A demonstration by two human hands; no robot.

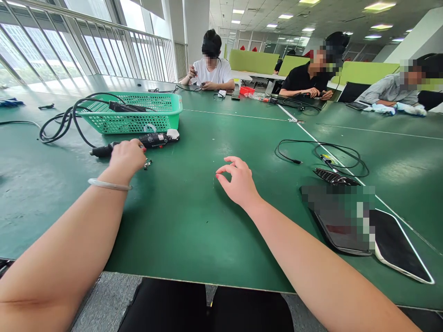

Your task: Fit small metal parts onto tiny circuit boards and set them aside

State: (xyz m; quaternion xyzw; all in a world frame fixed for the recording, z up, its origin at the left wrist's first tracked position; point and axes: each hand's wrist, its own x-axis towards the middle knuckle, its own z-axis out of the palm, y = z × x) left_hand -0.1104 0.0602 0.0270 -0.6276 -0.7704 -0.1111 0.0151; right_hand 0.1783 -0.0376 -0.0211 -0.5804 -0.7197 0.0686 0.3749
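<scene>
Green tabletop (207,240) nearest, with right hand (242,184) loosely curled above it, fingers apart, empty. Next, left hand (127,159) laid over a black power tool (152,139) on the tabletop; fingers hidden, so cannot tell whether gripped. Looks like picking up or setting down; calls next, presumably, for a sure hold and slack black cable (73,117). Behind, a green basket (131,123); farthest, a co-worker in white (212,71).

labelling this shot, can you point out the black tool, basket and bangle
Black tool (152,139), head view: on its body.
Basket (129,121), head view: near mesh wall.
Bangle (110,185), head view: middle of its band.
</scene>
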